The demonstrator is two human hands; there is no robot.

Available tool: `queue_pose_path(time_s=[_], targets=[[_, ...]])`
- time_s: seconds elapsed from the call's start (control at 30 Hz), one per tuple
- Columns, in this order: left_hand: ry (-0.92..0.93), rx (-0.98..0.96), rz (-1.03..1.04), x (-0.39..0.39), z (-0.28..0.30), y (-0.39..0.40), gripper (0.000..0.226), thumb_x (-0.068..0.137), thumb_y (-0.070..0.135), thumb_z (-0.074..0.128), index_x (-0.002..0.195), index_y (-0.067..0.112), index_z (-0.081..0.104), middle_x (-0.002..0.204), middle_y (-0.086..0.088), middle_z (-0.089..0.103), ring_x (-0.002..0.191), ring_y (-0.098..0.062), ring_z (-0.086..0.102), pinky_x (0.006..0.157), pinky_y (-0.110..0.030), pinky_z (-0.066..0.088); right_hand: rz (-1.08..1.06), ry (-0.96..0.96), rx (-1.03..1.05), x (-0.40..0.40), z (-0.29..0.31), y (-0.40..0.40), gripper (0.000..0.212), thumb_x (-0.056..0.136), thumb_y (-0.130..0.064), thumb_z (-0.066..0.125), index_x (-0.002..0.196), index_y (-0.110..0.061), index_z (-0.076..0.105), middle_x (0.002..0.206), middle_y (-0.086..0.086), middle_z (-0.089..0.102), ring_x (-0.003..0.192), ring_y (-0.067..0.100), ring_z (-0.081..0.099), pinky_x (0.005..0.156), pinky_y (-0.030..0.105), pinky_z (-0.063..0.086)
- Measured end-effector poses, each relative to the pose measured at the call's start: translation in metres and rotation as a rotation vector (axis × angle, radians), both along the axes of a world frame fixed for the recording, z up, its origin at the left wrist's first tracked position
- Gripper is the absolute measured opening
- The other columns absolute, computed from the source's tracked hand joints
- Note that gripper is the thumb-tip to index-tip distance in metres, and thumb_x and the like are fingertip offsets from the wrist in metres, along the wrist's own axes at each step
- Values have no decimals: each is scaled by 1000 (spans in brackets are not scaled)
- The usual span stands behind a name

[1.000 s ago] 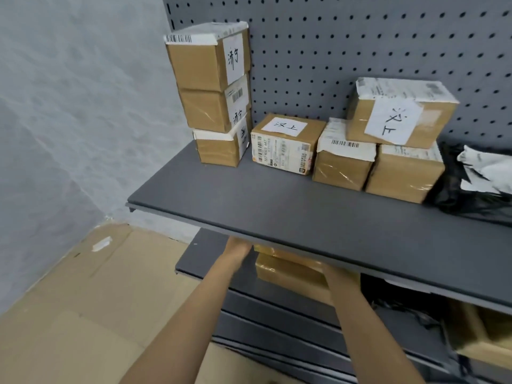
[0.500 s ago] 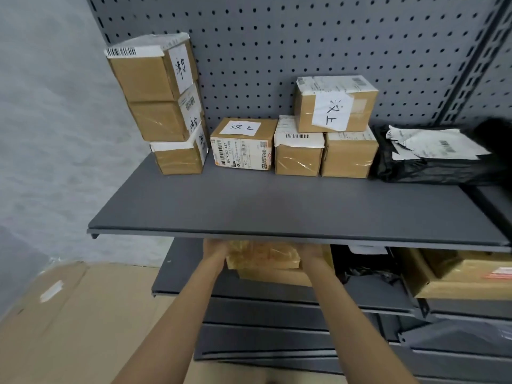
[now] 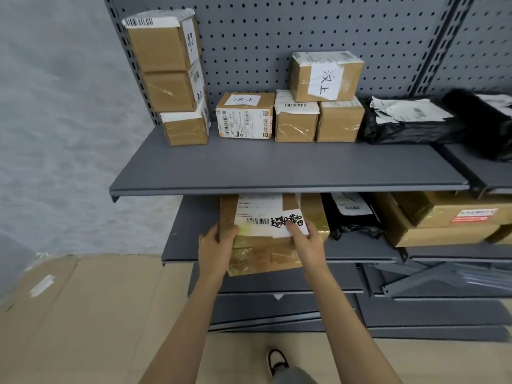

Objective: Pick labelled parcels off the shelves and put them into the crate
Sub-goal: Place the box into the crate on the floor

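held parcel: brown box [image 3: 263, 236] with a white barcode label on top, sitting half out from under the top shelf [image 3: 277, 173], over the front edge of the lower shelf [image 3: 360, 252]
direction from hands: box lies straight ahead between both hands, its far end tucked under the top shelf, its near end overhanging toward the person
long axis: looks to run away from the person, front to back; the far end is hidden, so not certain
left hand [image 3: 214, 249]: on the box's left side, fingers curled round the left edge, thumb on top; gripping
right hand [image 3: 307, 239]: on the box's right side, fingers laid over the label's right end, thumb side down the near face; gripping
nearer hand: about level, neither clearly nearer; two-hand hold
coming move (judgement): pull back toward the body and clear the top shelf's lip before lifting, since the lip hangs just above the box's far half
crate: not in view
count, top shelf boxes: seven; three stacked at left [image 3: 169, 79], one flat with printed label [image 3: 245, 117], two side by side [image 3: 318, 123], one on top of those two [image 3: 327, 76]
count, black bags on top shelf: at least two [image 3: 410, 120], right one cut by the frame edge
count, lower shelf: held box, a yellowish box [image 3: 315, 214] touching its right side, a black bag [image 3: 352, 214], large box [image 3: 443, 220] at right
count, hands: two, both on the one box
floor: flattened cardboard [image 3: 83, 314]; one shoe [image 3: 277, 361] visible
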State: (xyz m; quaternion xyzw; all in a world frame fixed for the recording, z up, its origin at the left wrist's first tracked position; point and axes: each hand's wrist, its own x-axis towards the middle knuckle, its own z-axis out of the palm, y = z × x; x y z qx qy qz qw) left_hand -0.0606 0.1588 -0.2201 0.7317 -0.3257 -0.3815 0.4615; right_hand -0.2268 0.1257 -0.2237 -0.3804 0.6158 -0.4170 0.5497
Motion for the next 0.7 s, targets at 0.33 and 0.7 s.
queue_pose_path(time_s=[0.33, 0.7], targets=[[23, -15, -60, 6, -20, 72, 56, 83, 37, 63, 135, 22, 48, 121, 1, 61, 104, -17, 58, 85, -30, 45, -88, -49, -34, 1, -18, 89, 42, 87, -30, 61, 128, -26, 53, 118, 1, 64, 112, 22, 58, 99, 44, 46], [33, -86, -113, -29, 2, 82, 47, 82, 36, 64, 126, 25, 52, 111, 7, 61, 98, -11, 58, 70, -24, 44, -172, -103, -48, -36, -8, 112, 40, 85, -38, 60, 124, -30, 55, 115, -1, 66, 110, 21, 59, 97, 46, 48]])
